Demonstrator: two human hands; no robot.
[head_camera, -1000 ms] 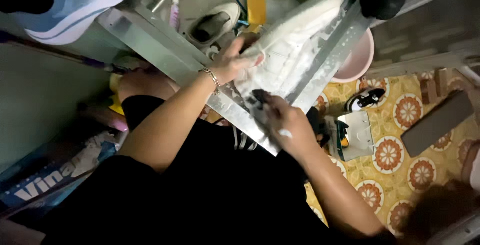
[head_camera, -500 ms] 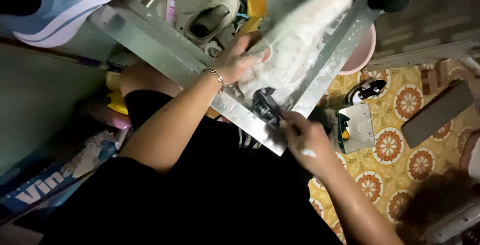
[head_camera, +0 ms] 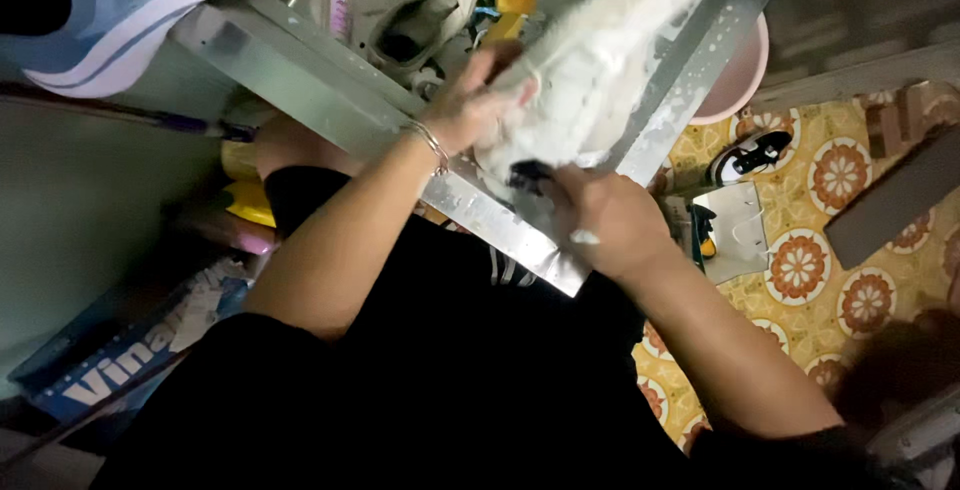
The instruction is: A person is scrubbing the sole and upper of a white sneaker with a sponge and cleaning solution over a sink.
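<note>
So compared to half a second back, the right hand (head_camera: pixel 605 220) is sliding back up against the heel end of the white shoe (head_camera: pixel 600 60), where before it was sitting lower, off the metal rail. The shoe itself is looking pretty much in the same spot, lying across the angled metal frame (head_camera: pixel 330 85).

The shoe is looking pale white all over, smeared with what seems like foam, with white flecks splattering the rail next to it. It's lying lengthwise, toe pointing up toward the top of the view, wedged between the two rails of the frame.

The left hand (head_camera: pixel 475 100), bracelet (head_camera: pixel 430 142) on the wrist, is gripping the shoe's side, fingers wrapping around it. The right hand is closing around a small dark brush (head_camera: pixel 530 178), pressing it at the shoe's near end.

A pink basin (head_camera: pixel 745 75) is sitting just past the rail, and another shoe (head_camera: pixel 420 20) is lying beyond the frame over a patterned yellow floor (head_camera: pixel 800 260).
</note>
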